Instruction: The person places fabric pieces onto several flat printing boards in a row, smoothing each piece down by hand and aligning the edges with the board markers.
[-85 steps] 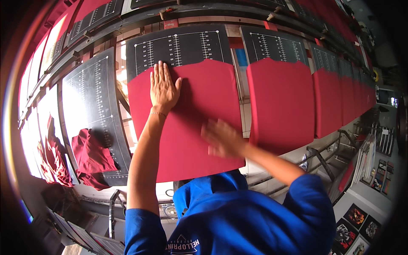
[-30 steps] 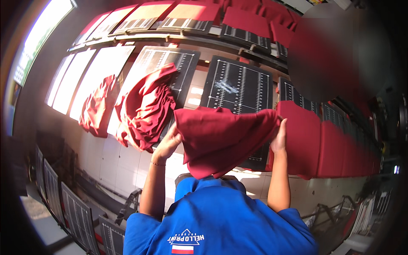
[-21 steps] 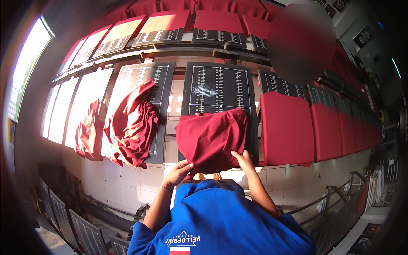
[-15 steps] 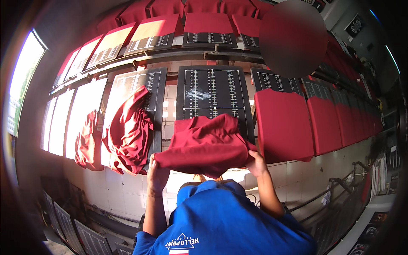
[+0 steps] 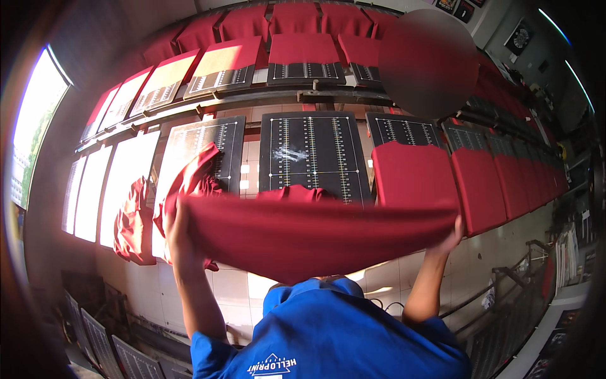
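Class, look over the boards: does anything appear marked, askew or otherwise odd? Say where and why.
A whitish smear lies on the black board beyond the held red cloth. Its ragged shape looks odd against the neat ruled lines; whether residue or wear is unclear.

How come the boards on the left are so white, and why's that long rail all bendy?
In the head view, glare, probably from daylight, washes out the leftmost platens; the head view's fisheye lens bows the long rail; also in the head view, a round blur hides part of the upper right.
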### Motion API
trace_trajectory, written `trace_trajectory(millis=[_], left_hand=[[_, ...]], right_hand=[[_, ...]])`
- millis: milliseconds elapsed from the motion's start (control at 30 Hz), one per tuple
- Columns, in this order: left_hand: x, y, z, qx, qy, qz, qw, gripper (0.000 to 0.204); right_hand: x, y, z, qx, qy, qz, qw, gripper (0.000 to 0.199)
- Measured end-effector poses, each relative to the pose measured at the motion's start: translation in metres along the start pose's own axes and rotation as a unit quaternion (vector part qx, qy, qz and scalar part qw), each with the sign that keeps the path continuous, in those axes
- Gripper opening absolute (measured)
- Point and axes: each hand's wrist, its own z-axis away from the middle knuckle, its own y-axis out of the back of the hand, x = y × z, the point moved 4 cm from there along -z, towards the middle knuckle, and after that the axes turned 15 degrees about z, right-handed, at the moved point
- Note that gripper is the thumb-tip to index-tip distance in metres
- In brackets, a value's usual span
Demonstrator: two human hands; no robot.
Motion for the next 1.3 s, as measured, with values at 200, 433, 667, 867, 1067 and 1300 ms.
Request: trace_trajectory(millis=[200,433,667,867,1067,1300], left_hand=[[-0.026,-0.028,-0.226,-0.115,0.000,0.035,0.993,0.024],[0.077,-0.103,-0.184,-0.096,-0.030,0.125,0.987,0.019],[0.025,0.005,0.004,-0.006,0.014,-0.047,0.999,0.060],[-0.124,0.137,0.067,0.029,0.161,-0.172,0.971,0.030],[-0.210,0.204,0.085,0.049,0.175,-0.369,0.912,0.024],[-0.234,0.256,0.171,0.036,0.256,-0.429,0.865,0.027]], right_hand=[[-0.001,-0.051,-0.221,0.098,-0.047,0.112,0.988,0.047],[-0.132,-0.101,-0.187,-0.119,0.044,0.089,0.988,0.044],[-0.079,0.032,0.016,0.113,-0.021,0.299,0.947,0.051],[0.066,0.115,0.088,0.157,-0.254,0.267,0.917,0.047],[0.150,0.202,0.114,0.099,-0.349,0.270,0.892,0.032],[0.139,0.273,0.201,0.014,-0.520,0.426,0.740,0.018]])
